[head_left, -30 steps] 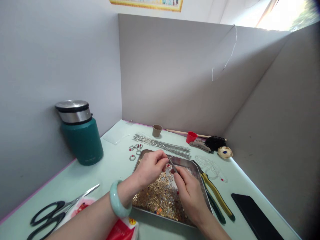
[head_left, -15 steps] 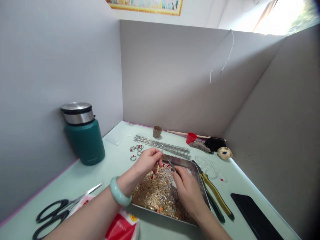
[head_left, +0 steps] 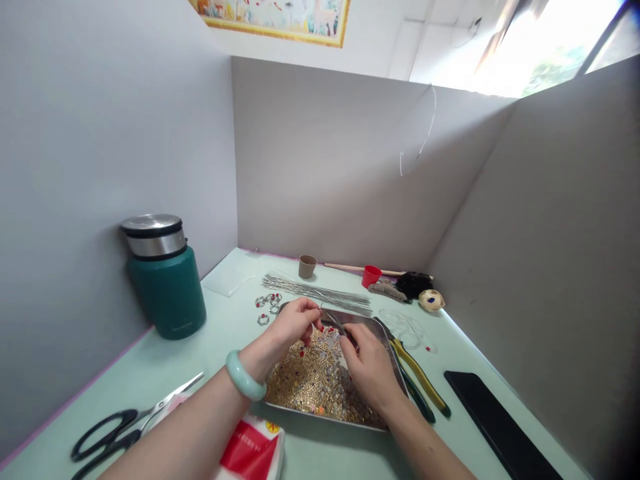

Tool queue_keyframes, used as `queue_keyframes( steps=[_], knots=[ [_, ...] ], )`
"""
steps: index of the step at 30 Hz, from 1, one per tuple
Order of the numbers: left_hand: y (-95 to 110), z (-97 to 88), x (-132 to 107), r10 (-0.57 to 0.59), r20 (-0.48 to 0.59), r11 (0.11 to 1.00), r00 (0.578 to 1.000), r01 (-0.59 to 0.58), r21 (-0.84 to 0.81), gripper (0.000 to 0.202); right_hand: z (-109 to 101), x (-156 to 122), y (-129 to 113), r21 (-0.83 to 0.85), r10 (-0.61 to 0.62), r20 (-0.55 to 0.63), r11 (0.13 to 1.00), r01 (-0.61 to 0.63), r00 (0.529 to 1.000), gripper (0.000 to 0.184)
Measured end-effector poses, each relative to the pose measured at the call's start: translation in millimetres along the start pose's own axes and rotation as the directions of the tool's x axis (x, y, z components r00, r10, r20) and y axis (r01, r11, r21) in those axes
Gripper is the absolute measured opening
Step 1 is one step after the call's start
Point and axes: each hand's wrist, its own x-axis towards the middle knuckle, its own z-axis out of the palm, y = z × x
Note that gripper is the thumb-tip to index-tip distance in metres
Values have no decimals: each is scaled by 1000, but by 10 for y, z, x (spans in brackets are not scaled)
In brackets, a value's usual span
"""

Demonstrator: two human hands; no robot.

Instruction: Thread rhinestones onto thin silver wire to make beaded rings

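My left hand (head_left: 301, 321), with a pale green bangle (head_left: 244, 377) on its wrist, is closed in a pinch over the back of a metal tray (head_left: 325, 417). What it pinches is too small to name; a tiny thin bit shows at the fingertips. My right hand (head_left: 369, 360) grips a slender pointed metal tool (head_left: 336, 323), its tip up close to the left fingertips. Whether it is tweezers or fine pliers, I cannot tell. Gold beads (head_left: 305, 380) mixed with clear and red ones fill the tray below both hands.
Large pliers (head_left: 420, 377) lean along the tray's right side. Behind it lie thin metal wires (head_left: 320, 291) and small beaded rings (head_left: 263, 320). Scissors (head_left: 115, 430), a red packet (head_left: 253, 450) and a green flask (head_left: 167, 287) are left; a black flat object (head_left: 493, 420) is right.
The camera view has shifted a little, so the scene sits slightly further left. Both hands keep their grips, and the tool's tip stays beside the left fingertips.
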Motion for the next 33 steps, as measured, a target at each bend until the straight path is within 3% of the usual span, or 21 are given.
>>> queue_keyframes(
  steps=[8, 23, 33],
  knots=[
    [37, 12, -20, 36, -54, 995, 998, -31, 98, 11, 69, 16, -30, -64, -1, -23, 998, -1, 1000, 19],
    [61, -24, -9, 93, 60, 992, 994, -98, 83, 15, 106, -59, -1, -84, 13, -57, 996, -18, 998, 18],
    [82, -44, -27, 99, 59, 992, 993, -103, 74, 18, 76, 18, 33, -73, 38, -64, 996, -43, 997, 24]
  ],
)
